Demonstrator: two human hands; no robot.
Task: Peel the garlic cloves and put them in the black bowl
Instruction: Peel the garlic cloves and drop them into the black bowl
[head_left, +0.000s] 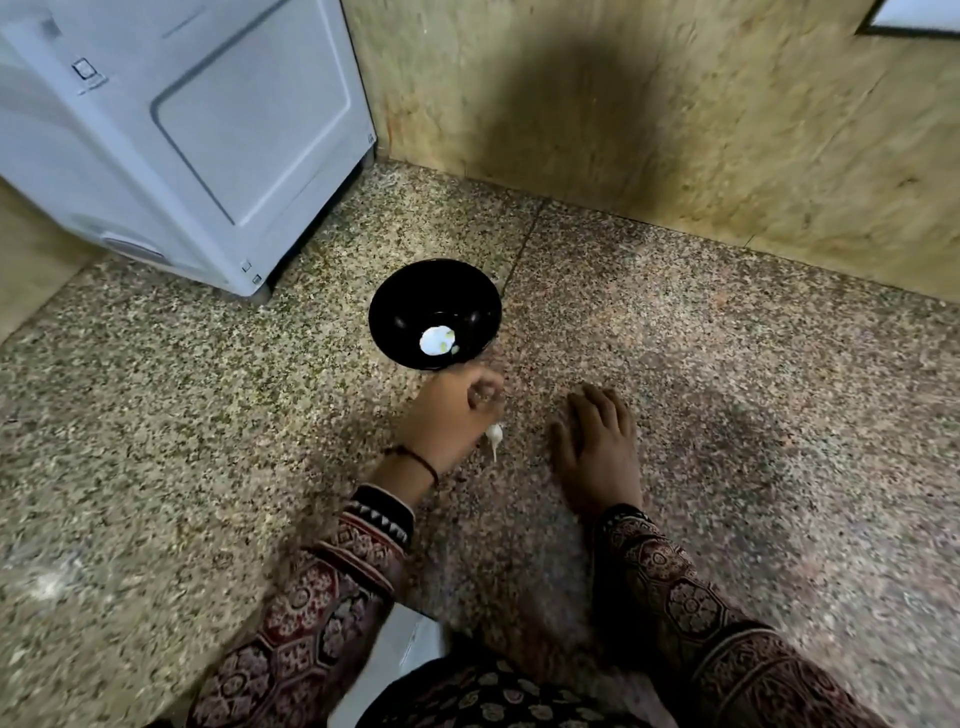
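Bowl (400, 306), black, on the speckled floor (727, 364) at 12 o'clock from the hands, holds pale peeled cloves (438, 340). Left hand (452, 415), just below the bowl's 6 o'clock rim, fingers curled round a white garlic (493, 437) whose tip points to 6 o'clock. Right hand (597, 447), at 3 o'clock of the left, lies flat with fingers straight, holding nothing. Washer (182, 130) at 10 o'clock; its small markings are unreadable.
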